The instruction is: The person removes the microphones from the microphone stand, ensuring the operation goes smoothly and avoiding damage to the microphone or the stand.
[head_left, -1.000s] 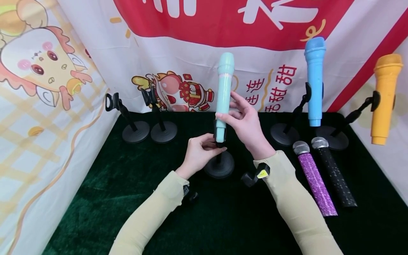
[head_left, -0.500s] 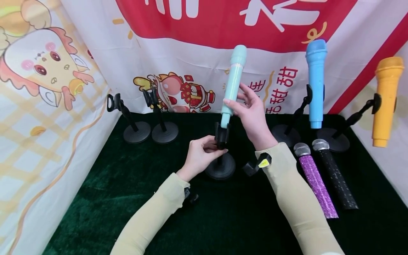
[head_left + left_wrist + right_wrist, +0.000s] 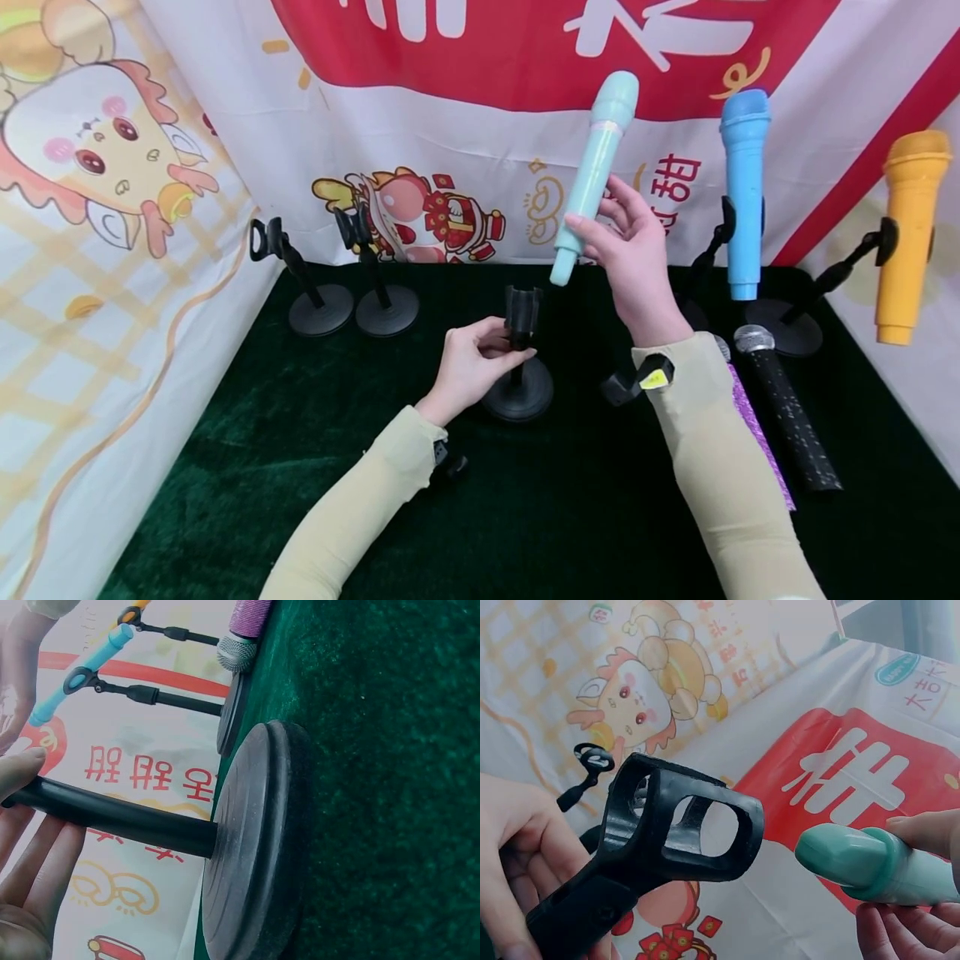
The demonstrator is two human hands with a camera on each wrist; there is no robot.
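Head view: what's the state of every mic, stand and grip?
Mint microphone: tilted, unclipped
Centre stand: upright, unloaded
Right grip: holding mint microphone
Left grip: holding centre stand
Far-left stand: unloaded
Inner-left stand: unloaded
Inner-right stand: loaded, partly hidden
Far-right stand: loaded
Blue microphone: clipped in inner-right stand
Orange microphone: clipped in far-right stand
Purple microphone: lying on green cloth, partly hidden
Black microphone: lying on green cloth

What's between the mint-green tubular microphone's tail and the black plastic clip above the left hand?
Nothing: bare gap. The right wrist view shows the mint microphone apart from the black clip, only the printed backdrop behind; the head view agrees.
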